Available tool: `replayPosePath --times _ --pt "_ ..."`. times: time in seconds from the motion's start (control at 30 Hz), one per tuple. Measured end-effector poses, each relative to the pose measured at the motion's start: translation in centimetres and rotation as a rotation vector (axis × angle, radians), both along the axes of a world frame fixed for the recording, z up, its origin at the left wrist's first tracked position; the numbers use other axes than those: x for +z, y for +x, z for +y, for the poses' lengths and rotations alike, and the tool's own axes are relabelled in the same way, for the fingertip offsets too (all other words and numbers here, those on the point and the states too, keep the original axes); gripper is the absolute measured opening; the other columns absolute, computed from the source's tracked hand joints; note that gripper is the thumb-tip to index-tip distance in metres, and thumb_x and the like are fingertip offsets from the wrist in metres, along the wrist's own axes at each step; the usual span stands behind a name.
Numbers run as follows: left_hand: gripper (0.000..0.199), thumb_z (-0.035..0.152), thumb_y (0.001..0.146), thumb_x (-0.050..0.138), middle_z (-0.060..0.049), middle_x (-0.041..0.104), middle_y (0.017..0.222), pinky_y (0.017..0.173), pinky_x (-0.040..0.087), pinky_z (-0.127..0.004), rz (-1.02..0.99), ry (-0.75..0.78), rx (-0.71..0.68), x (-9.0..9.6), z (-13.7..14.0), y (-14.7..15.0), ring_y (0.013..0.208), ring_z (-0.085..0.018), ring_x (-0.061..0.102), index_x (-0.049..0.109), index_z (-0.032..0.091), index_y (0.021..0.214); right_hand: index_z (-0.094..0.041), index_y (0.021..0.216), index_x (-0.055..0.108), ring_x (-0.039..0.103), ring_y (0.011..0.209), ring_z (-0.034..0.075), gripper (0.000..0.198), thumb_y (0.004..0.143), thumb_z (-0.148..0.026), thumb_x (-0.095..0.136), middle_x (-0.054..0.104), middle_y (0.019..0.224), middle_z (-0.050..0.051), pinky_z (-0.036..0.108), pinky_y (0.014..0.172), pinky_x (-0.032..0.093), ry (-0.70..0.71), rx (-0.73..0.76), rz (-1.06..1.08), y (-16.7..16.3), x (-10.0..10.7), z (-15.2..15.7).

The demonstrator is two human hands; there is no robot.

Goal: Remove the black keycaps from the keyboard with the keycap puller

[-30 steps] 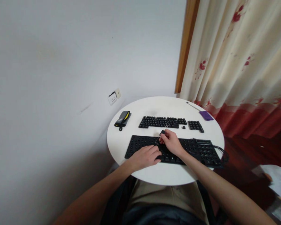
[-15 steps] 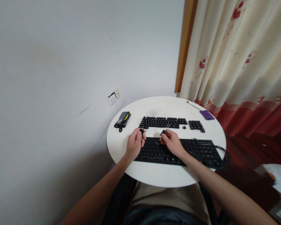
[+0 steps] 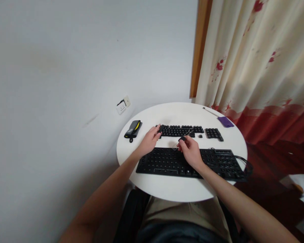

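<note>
My left hand point(image 3: 150, 137) reaches to the left end of the laid-out black keycaps point(image 3: 177, 131), with a dark keycap point(image 3: 161, 128) at its fingertips. Whether that keycap touches the others is hard to see. In my right hand point(image 3: 191, 151) is a keycap puller with a black grip point(image 3: 182, 138); its thin wire loops stick out at both ends. The fingers are closed round the grip, above the black keyboard point(image 3: 164, 162). Much of the keyboard's left and middle shows bare key posts without caps.
All this lies on a round white table point(image 3: 172, 189) by the wall. A grey and yellow pouch point(image 3: 133, 130) is at left, a number-pad block of keycaps point(image 3: 214, 133) at right, near a single loose keycap point(image 3: 200, 136). A brush point(image 3: 210, 111) and purple cloth point(image 3: 225, 122) lie behind. The keyboard cable point(image 3: 245, 163) curls off the right edge.
My left hand has moved forward from the keyboard's left side to the row of keycaps, carrying a keycap. My right hand has shifted slightly right and forward with the puller.
</note>
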State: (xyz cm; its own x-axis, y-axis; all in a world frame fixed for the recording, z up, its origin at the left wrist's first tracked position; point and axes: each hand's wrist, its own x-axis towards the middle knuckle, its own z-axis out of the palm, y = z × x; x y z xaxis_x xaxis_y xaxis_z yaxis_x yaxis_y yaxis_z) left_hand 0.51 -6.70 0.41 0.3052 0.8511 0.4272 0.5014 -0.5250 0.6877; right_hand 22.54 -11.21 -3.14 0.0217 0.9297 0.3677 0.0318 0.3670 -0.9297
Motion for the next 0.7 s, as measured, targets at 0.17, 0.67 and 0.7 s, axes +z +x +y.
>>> replayPosePath --times 0.17,0.67,0.7 --pt "0.042 0.019 0.088 0.063 -0.006 0.068 0.105 0.089 0.051 -0.034 0.083 0.004 -0.096 -0.3 1.5 0.6 0.094 -0.017 0.063 0.058 0.017 0.130 -0.020 0.082 0.055 0.058 0.059 0.015 0.020 0.093 -0.038 0.055 0.064 0.071 0.001 0.026 0.055 0.046 0.035 -0.114 0.072 0.3 0.3 0.0" --pt "0.017 0.028 0.086 0.070 -0.004 0.072 0.100 0.087 0.040 -0.032 0.651 0.233 -0.233 -2.6 4.7 3.6 0.097 -0.020 0.060 0.072 0.021 0.102 -0.020 0.083 0.055 0.055 0.058 0.014 0.021 0.092 -0.039 0.057 0.065 0.072 0.002 0.025 0.052 0.044 0.061 -0.143 0.149 0.6 0.8 -0.2" --pt "0.017 0.029 0.086 0.071 -0.003 0.072 0.100 0.087 0.039 -0.033 0.650 0.235 -0.204 -2.7 4.7 3.7 0.098 -0.020 0.060 0.072 0.022 0.102 -0.020 0.083 0.055 0.055 0.058 0.014 0.021 0.092 -0.039 0.057 0.065 0.072 0.002 0.025 0.052 0.044 0.063 -0.141 0.154 0.7 0.8 -0.1"
